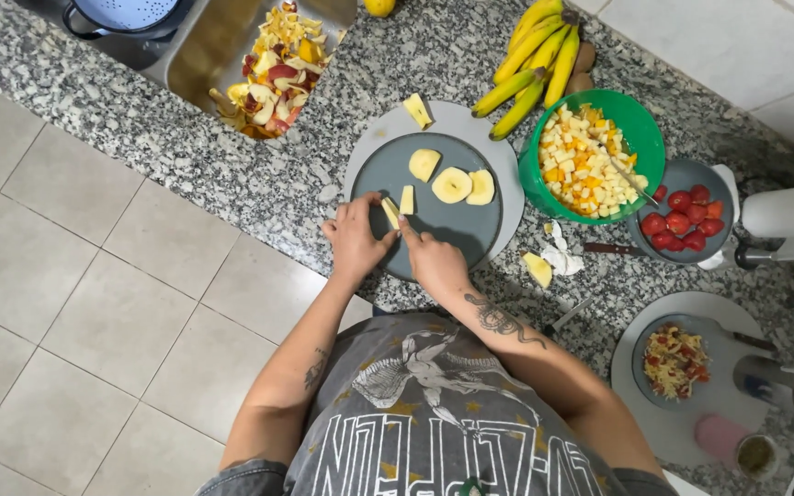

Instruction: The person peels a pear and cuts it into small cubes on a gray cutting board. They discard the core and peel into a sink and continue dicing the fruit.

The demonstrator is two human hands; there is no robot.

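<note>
My left hand [353,241] pinches a pale yellow fruit slice [390,211] against the near left part of a round grey plate [457,234]. My right hand [434,262] is closed just beside it, index finger stretched toward the slice, apparently on a small knife whose blade barely shows. A second narrow slice [407,199] stands next to them. Three larger peeled fruit pieces [452,185] lie in the middle of the plate. The plate rests on a lighter round board [510,161], which carries another fruit wedge [418,110] at its far edge.
A green bowl [643,124] of diced fruit and a grey bowl [691,176] of red fruit stand to the right, with bananas [535,55] behind. Fruit peels [268,73] fill the sink at the far left. A fruit chunk [537,269], a knife [613,249] and a scraps bowl [674,361] lie to the right.
</note>
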